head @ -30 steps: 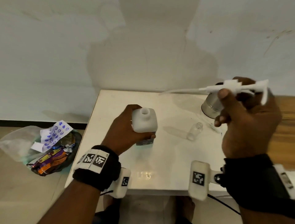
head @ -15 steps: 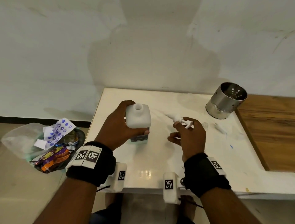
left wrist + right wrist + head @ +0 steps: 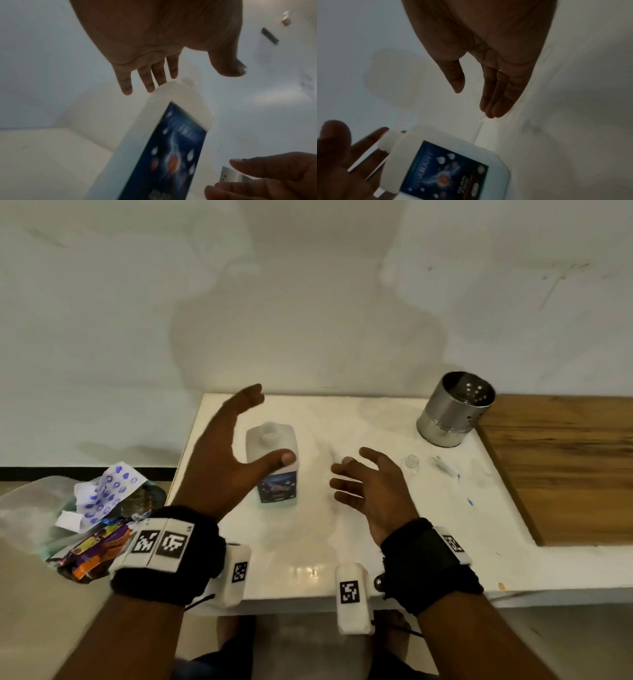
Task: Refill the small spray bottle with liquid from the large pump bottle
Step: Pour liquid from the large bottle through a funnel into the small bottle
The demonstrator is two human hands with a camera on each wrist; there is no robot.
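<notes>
The large white bottle (image 3: 274, 474) with a dark blue label stands uncapped on the white table (image 3: 308, 542). My left hand (image 3: 267, 428) is open around it with fingers spread, and the left wrist view shows the thumb clear of the bottle (image 3: 171, 135). My right hand (image 3: 346, 474) hovers open just right of it, holding nothing. The pump's thin white tube (image 3: 480, 121) lies on the table by my right fingertips (image 3: 494, 108), with the pump head mostly hidden under that hand. The small clear spray bottle (image 3: 411, 463) sits uncapped further right, and its white spray top (image 3: 445, 469) lies beside it.
A perforated steel cup (image 3: 455, 409) stands at the table's back right. A wooden surface (image 3: 565, 467) adjoins the table on the right. On the floor to the left sits a plastic bag of wrappers (image 3: 99, 515). A wall runs behind the table.
My right hand came down from high on the right, laid the pump head on the table and opened. My left hand let go of the large bottle and spread its fingers.
</notes>
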